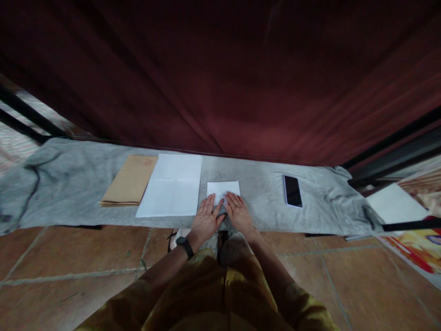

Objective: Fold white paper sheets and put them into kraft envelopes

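A small white folded paper [223, 186] lies flat on the grey cloth [255, 184] in front of me. My left hand [206, 217] rests with outstretched fingers on its lower left part. On the lower right part, the fingers of my right hand [238, 214] lie flat too. Both palms face down, and neither hand grips the paper. Just left of it is a larger white sheet [172, 184] with crease lines across it. Beside that sheet sits a stack of brown paper envelopes or bags [131, 180].
A phone [292, 191] with a dark screen lies to the right on the cloth. Behind the cloth-covered surface hangs a dark red curtain [213, 92]. Black bars [396, 142] stand at both ends. Another white sheet [397, 203] and a colourful printed bag [418, 246] are at far right.
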{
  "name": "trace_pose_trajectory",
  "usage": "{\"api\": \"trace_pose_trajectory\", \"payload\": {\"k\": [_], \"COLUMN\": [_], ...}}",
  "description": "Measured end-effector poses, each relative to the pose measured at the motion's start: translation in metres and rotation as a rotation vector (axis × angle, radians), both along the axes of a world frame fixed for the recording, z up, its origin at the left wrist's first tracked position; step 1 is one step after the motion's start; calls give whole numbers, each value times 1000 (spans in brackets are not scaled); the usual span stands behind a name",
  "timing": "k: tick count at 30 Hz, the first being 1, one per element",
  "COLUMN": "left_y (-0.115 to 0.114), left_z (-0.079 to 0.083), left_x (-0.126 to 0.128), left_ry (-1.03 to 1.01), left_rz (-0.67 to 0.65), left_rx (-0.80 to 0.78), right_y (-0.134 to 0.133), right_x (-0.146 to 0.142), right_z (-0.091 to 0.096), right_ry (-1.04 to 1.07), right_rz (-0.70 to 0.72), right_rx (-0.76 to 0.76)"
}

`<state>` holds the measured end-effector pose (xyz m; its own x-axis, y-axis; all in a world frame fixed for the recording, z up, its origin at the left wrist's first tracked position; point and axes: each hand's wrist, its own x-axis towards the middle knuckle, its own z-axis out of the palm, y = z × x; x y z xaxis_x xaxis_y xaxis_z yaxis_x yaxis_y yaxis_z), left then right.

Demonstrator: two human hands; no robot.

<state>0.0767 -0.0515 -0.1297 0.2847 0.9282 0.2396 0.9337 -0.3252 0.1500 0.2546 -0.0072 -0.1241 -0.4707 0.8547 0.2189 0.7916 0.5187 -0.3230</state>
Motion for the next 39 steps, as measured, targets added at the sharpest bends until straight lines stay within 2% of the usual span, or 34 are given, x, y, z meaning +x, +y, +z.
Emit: {"api": "trace_pose_trajectory", "payload": {"k": [5,13,17,26,31,39], "left_y": [-1,-1,-2,-2,-2,-2], "left_z": [1,6,7,6,5,7], "left_x": [0,3,5,7,8,9], "left_ry": [-20,-47,-55,-36,-29,-23], "left_rz": [-3,11,17,17,15,23], "left_rx": [-7,-27,-33,-57,-71,-78], "right_y": [16,32,36,35,41,51], "right_x": [-12,6,12,1,1,10], "right_z": [-3,-21,-24,-9,-3,-7], "right_ry": [-45,4,33,139,142,434], "right_rz": [-6,-243,-325,-496,-524,-533], "right_rx": [24,120,121,13,-82,-217]}}
